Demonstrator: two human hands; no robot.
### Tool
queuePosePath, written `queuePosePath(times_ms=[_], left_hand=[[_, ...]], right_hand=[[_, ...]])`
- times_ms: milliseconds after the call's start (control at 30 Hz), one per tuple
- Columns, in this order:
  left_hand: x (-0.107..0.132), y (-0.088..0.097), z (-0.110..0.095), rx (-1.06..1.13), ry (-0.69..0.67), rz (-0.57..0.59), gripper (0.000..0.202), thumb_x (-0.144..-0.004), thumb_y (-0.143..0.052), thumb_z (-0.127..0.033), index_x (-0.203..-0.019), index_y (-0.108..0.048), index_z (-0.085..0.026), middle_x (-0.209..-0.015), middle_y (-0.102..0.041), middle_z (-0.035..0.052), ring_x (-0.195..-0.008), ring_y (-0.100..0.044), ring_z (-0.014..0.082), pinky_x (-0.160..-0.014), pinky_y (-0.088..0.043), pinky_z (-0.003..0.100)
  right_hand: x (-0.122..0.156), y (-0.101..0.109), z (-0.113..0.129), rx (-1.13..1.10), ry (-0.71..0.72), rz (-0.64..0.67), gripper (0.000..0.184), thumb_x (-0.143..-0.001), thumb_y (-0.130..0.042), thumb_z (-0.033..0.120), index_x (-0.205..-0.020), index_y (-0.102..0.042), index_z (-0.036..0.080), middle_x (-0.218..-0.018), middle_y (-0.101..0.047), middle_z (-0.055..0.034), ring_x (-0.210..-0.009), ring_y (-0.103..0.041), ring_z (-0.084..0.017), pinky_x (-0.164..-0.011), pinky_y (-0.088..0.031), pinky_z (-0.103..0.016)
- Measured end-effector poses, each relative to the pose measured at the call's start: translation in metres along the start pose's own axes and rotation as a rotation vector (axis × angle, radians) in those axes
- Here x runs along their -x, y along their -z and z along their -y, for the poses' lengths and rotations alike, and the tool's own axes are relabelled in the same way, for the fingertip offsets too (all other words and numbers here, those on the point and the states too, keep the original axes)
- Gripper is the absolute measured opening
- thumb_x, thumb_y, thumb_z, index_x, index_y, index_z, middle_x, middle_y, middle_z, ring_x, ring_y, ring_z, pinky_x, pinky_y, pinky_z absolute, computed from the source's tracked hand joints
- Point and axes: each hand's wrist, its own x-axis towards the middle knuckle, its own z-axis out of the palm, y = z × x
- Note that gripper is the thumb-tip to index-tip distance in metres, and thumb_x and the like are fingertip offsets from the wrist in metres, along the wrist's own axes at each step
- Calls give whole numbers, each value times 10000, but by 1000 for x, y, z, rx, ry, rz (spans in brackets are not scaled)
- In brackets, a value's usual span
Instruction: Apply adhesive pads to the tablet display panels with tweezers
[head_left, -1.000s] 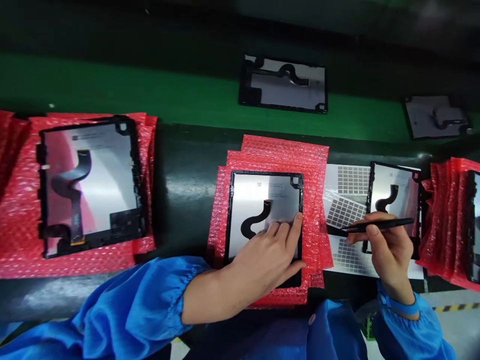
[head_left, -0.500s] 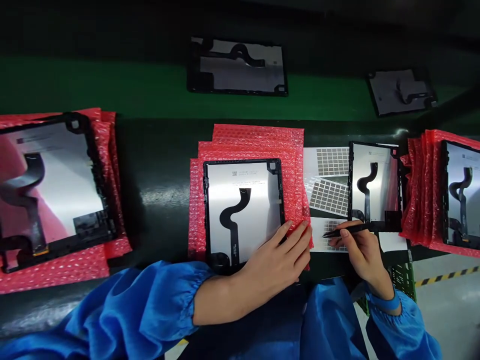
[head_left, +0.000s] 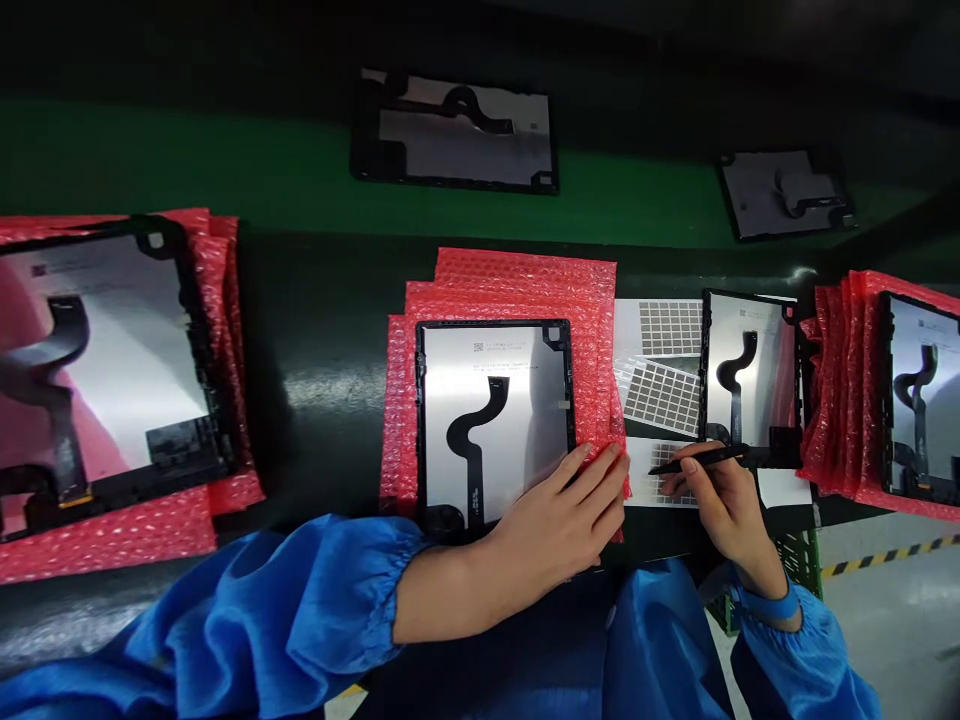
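Note:
My left hand [head_left: 559, 515] lies with its fingers stretched over the lower right edge of a tablet screen panel [head_left: 495, 430] and the red bubble-wrap bags [head_left: 525, 275] beneath it. The panel is silvery with a black frame and a curved black ribbon cable [head_left: 469, 440]. My right hand [head_left: 724, 500] is closed around slim black tweezers [head_left: 694, 460], their tips pointing left over the lowest sheet of small grey square stickers [head_left: 641, 455]. I cannot tell whether the tips touch the sheet or hold a sticker.
More sticker sheets [head_left: 664, 395] lie behind my right hand, with a second screen panel [head_left: 750, 370] over them. Bagged panels stand on the far left [head_left: 112, 370] and far right [head_left: 926, 390]. Two panels lie on the green belt [head_left: 262, 170] at the back.
The view has shifted slightly. Panels on the green belt have moved a little to the left. Both my hands keep nearly the same place and grip.

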Motion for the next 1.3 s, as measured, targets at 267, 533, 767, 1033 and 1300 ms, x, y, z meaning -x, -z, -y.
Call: queuePosePath(times_ms=[267, 533, 767, 1033, 1300], left_hand=[[20, 44, 14, 134, -27, -134, 598, -1020, -579, -615, -1355, -669, -128, -1384, -699, 148, -1304, -625, 308, -1178, -413, 464], [47, 58, 26, -87, 326, 106, 881, -943, -679, -613, -1508, -525, 46, -794, -791, 151, -710, -751, 309, -1127, -424, 564], [60, 58, 55, 64, 355, 122, 1121, -814, -709, -788, -1521, -511, 59, -933, -808, 225, -837, -777, 369, -1183, -346, 601], [68, 54, 51, 51, 368, 99, 1033, -780, -755, -762, -1468, -577, -13, -970, -806, 183, -829, -756, 369, -1241, -249, 646], [73, 40, 42, 92, 378, 51, 737, -883, -713, -540, -1478, -605, -120, -922, -789, 113, -743, -704, 328, -1242, -243, 683]], right_hand=[[-10, 3, 15, -269, -65, -74, 204, -1025, -677, 432, -969, -693, 238, -754, -780, -21, -540, -736, -220, -547, -633, -358], [-68, -63, 90, -321, 94, -66, 182, -999, -727, 413, -966, -688, 238, -723, -779, -19, -572, -777, -230, -551, -664, -355], [-107, -162, 123, -197, 96, 216, 294, -993, -713, 526, -996, -658, 237, -778, -814, -51, -668, -818, -238, -620, -706, -351], [-116, -172, 110, -83, 64, 244, 317, -1023, -676, 523, -1025, -693, 207, -823, -830, -71, -742, -831, -233, -660, -708, -334], [-115, -172, 108, -69, 68, 241, 247, -1031, -680, 470, -1017, -710, 225, -820, -829, -54, -731, -825, -217, -660, -716, -326]])
